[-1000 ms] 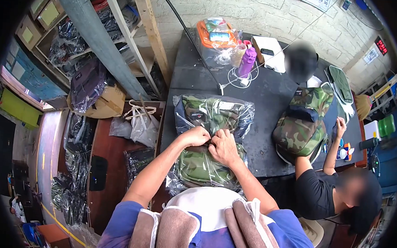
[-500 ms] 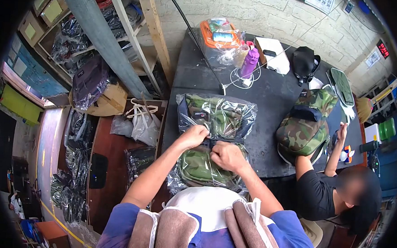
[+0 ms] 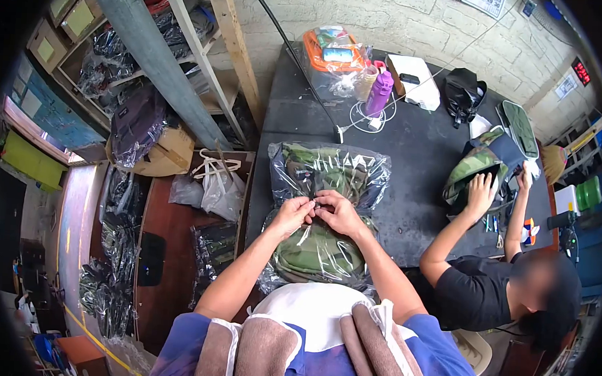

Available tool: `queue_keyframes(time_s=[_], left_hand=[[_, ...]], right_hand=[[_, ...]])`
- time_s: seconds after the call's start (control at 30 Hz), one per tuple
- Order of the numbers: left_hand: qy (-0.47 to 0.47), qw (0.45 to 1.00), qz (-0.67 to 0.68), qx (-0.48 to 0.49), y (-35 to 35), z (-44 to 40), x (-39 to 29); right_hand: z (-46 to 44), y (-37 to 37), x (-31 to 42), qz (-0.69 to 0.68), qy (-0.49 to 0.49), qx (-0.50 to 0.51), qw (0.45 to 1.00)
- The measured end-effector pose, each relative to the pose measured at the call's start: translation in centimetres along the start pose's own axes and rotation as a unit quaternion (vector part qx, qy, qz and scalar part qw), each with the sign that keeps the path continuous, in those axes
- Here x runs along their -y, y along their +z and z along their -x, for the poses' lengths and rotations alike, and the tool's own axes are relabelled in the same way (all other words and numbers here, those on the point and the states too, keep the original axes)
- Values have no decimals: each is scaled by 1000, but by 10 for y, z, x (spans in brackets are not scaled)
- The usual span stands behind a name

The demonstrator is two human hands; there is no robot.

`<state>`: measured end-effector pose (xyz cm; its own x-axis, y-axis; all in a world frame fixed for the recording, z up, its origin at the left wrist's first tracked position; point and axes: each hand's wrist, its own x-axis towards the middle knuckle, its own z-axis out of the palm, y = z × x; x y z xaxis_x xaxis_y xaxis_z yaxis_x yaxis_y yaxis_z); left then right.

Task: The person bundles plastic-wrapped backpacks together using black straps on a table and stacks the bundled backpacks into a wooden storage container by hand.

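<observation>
Two camouflage bags in clear plastic wrapping lie one behind the other on the black table: a far wrapped bag point(image 3: 353, 167) and a near wrapped bag point(image 3: 318, 253). My left hand point(image 3: 293, 217) and my right hand point(image 3: 340, 214) meet above the gap between them. Both are closed, fingertips pinched together at the end of a narrow dark strap point(image 3: 314, 182) running up over the far bag. What exactly lies between the fingertips is partly hidden.
At right, a co-worker point(image 3: 486, 293) handles a camouflage backpack point(image 3: 469, 171). A purple bottle point(image 3: 379, 95), white cable, orange-lidded box point(image 3: 332, 50) and black bag point(image 3: 463, 98) stand toward the back. A dark pole point(image 3: 294, 55) slants down to the table. Shelves with wrapped goods are at left.
My hands have come together from slightly apart, the right one moving up and left. The co-worker has tipped and turned the camouflage backpack, one hand now on its near side.
</observation>
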<state>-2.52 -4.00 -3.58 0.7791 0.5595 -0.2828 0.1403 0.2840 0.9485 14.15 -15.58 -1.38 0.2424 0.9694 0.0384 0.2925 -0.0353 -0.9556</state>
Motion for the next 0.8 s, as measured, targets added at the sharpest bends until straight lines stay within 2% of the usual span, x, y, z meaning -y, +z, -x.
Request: queue_keyframes(time_s=[0.03, 0.07, 0.1, 0.13, 0.2, 0.23, 0.27, 0.33, 0.37, 0.4, 0.47, 0.5, 0.53, 0.6, 0.63, 0.67, 0.7, 0.73, 0.8], left_hand=[[-36, 999, -27, -5, -1, 0, -9], [-72, 996, -54, -10, -2, -2, -18], [-82, 994, -69, -8, -6, -6, -22], [-81, 994, -69, -9, -8, -10, -28], [-164, 982, -98, 5, -12, -18, -39], [-193, 978, -71, 24, -19, -23, -41], [-193, 978, -71, 23, -20, -25, -39], [-181, 973, -128, 56, -20, -26, -40], [-183, 973, -130, 57, -19, -22, -40], [-85, 978, -186, 48, -17, -17, -38], [112, 951, -288, 32, -13, -9, -33], [302, 862, -405, 36, -15, -6, -33], [301, 863, -405, 37, -13, -3, -33], [294, 855, -426, 12, -3, 5, -33], [252, 898, -360, 10, 3, 3, -24], [251, 899, -359, 8, 2, -3, -17], [90, 978, -189, 22, 0, -10, -11], [-74, 997, -8, 34, 0, -12, -11], [-78, 997, 1, 30, 1, -14, -11]], right_hand=[[0, -1, -1, 1, -1, -1, 1000], [-1, -1, -1, 79, -26, -16, 996], [-1, -2, -2, 157, -51, -29, 986], [0, -1, 4, 158, -52, -29, 986], [6, 2, 16, 288, -159, -80, 941], [5, 2, 22, 329, -220, -117, 911], [6, 1, 28, 329, -220, -116, 911], [7, -2, 36, 368, -287, -82, 881], [7, -5, 24, 355, -234, -21, 905], [6, -8, 18, 355, -233, -23, 905], [3, -14, 12, 320, -119, 7, 940], [3, -16, 10, 292, -89, 14, 952], [3, -16, 11, 292, -88, 14, 952], [3, -13, 13, 303, -161, -83, 936], [1, -12, 13, 293, -186, -109, 931], [2, -11, 13, 294, -186, -107, 931], [5, -9, 14, 274, -171, -135, 937], [8, -6, 15, 253, -155, -165, 941], [16, -6, 17, 266, -133, -156, 942]])
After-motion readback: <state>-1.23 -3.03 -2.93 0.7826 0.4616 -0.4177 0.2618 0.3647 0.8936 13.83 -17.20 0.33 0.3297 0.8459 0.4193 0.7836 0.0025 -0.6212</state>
